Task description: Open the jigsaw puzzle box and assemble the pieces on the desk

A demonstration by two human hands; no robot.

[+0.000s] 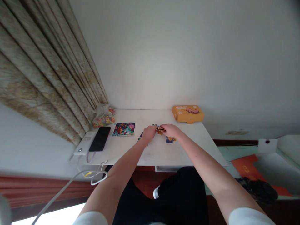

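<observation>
On the white table (126, 153), at the back right, we read "LEVEL UP PUZZLES" on the orange box (189, 116); its finer print and the marks on the orange sheet (255, 173) farther right stay unreadable to us. The table meets a plain wall (150, 62), with a patterned curtain (58, 59) at left. Over its middle, our left hand (149, 133) and right hand (171, 129) are closed on 1 stack (160, 128) of pieces, partly hidden by our fingers. Loose pieces (169, 139) lie nearby. Left of the floral card (124, 129) lies a phone (100, 139). Our 2 sleeves (91, 218) are cut off below.
</observation>
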